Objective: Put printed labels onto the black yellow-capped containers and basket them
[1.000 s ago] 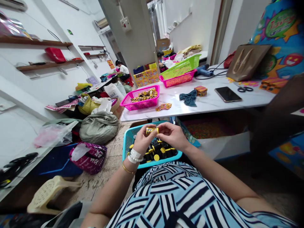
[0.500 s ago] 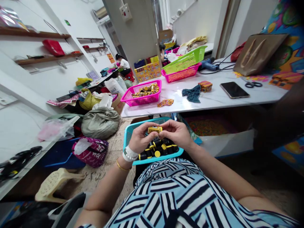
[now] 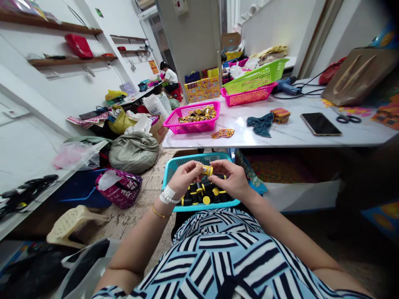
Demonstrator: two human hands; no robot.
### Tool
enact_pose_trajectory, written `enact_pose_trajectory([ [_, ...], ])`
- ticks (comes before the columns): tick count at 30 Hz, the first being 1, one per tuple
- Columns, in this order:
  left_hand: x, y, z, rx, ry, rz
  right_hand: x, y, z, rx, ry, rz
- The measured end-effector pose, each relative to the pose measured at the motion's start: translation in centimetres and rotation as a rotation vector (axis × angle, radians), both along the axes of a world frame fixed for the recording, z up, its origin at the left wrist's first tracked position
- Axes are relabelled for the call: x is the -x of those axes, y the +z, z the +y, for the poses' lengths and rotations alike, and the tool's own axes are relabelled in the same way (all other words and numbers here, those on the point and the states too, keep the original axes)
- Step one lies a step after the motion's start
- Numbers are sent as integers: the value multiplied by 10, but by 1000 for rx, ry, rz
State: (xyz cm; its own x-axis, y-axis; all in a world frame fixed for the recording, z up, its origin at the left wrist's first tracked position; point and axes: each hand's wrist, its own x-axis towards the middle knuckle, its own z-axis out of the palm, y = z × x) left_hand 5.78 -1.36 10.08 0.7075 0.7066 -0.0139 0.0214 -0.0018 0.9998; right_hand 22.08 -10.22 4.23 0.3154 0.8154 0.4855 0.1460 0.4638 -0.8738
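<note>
Over a turquoise basket (image 3: 170,168) on my lap, I hold a small yellow-labelled bottle (image 3: 207,170) sideways. My left hand (image 3: 183,178) pinches its left end between thumb and fingers. Around the right end, the thumb and fingers of my right hand (image 3: 232,179) are closed. Below both hands, several black bottles with yellow caps (image 3: 206,200) lie loose in the basket. Fine detail on the held bottle is too small to read.
On the marble-look table (image 3: 199,141) stand a pink basket (image 3: 174,124) of yellow-labelled bottles, flat labels (image 3: 223,133), a dark cloth (image 3: 260,124), a phone (image 3: 320,124) and scissors (image 3: 348,118). A plastic stool (image 3: 68,226) is at left. A person (image 3: 170,77) sits far back.
My left fingers have shifted on the bottle, from wrapping it to pinching its left end. The bottle remains between both hands. My view has tilted slightly down and left.
</note>
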Motion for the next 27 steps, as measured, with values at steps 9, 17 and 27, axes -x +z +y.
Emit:
enact_pose_trajectory([
  [9,-10,14,-13,-467,-54,29,-2,0,8,242,235,556],
  [17,-7,0,9,-90,30,29,-1,-2,10,139,120,430],
  [27,-10,-16,7,-1,86,49,2,-11,13,220,180,515],
])
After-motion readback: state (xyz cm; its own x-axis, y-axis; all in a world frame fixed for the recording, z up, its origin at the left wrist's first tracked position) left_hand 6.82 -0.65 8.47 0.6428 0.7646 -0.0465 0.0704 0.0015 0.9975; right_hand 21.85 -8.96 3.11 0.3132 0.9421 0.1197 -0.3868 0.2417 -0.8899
